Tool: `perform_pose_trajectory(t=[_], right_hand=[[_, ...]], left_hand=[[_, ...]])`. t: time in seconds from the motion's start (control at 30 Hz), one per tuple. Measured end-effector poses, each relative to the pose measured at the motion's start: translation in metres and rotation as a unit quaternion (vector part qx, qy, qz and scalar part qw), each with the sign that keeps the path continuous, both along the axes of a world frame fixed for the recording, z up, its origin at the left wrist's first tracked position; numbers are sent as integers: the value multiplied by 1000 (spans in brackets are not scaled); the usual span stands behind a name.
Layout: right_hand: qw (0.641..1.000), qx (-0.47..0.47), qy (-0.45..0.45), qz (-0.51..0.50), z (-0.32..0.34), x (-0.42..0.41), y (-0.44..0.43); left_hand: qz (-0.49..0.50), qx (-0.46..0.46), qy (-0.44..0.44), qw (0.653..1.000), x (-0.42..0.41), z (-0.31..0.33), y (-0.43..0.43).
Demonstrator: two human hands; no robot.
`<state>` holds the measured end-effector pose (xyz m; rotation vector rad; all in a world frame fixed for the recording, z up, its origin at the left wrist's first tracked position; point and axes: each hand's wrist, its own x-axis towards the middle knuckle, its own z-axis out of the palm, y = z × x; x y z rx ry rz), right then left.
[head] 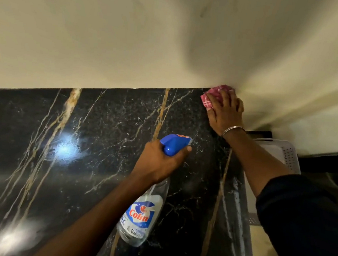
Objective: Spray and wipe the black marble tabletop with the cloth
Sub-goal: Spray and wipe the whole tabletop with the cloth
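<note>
From the head camera, the black marble worktop point(78, 160), veined in gold and white, fills the lower part of the frame, and its far edge meets a pale wall point(110, 39). Two bright patches of reflected light sit on its left side. The left hand point(158, 164) is curled tightly round the neck of a clear spray bottle point(141, 214) and holds it above the middle of the worktop. The bottle's body hangs down towards the camera, with a blue and white label reading "Colin". Its blue trigger head point(174, 144) points away towards the far right, and one fingertip shows just under the nozzle. The right hand point(225, 112) lies at the far right corner of the worktop, fingers spread and fairly straight, pressing down on a pink patterned cloth point(210, 98). The cloth is bunched under the fingers right against the wall. A thin metal bracelet point(233, 129) circles that wrist, and a dark sleeve point(299, 223) covers the upper arm. Beyond the worktop's right edge, a white perforated basket point(283, 153) shows partly behind the right forearm.
</note>
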<state>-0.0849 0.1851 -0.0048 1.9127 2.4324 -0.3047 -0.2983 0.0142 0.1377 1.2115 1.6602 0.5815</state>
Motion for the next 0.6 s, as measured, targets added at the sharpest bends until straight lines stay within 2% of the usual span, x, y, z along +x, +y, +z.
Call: perform_pose_trajectory(t=[0.13,0.4,0.6], right_hand=[[999,1,-10,42,2,17,-43],[996,25,32,77,6,66,-233],[996,22,33,74,6,65,-255]], left_hand=[[-4,2,-6,1000,-3,4,0],[-28,13,-14,999,14,5,-3],[-46,28,-16,998,21,0,-10]])
